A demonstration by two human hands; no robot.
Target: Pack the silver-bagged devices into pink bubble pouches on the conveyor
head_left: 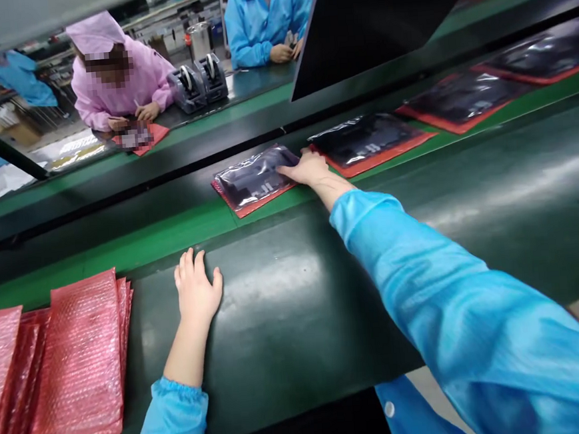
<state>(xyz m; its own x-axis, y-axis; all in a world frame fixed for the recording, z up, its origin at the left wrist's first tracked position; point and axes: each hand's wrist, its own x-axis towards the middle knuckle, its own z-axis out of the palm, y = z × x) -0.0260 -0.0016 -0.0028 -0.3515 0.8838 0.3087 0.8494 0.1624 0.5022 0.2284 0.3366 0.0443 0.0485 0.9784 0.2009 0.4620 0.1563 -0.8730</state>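
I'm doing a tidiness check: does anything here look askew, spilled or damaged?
Nothing looks spilled or plainly damaged. Only the stacked red bubble-wrap pieces at lower left look slightly askew: their edges fan out instead of lining up. Glare may hide fine damage on the dark glossy rectangular panels.

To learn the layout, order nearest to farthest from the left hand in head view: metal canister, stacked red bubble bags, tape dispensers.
1. Stacked red bubble bags: left of the left hand.
2. Tape dispensers: far side.
3. Metal canister: behind them.
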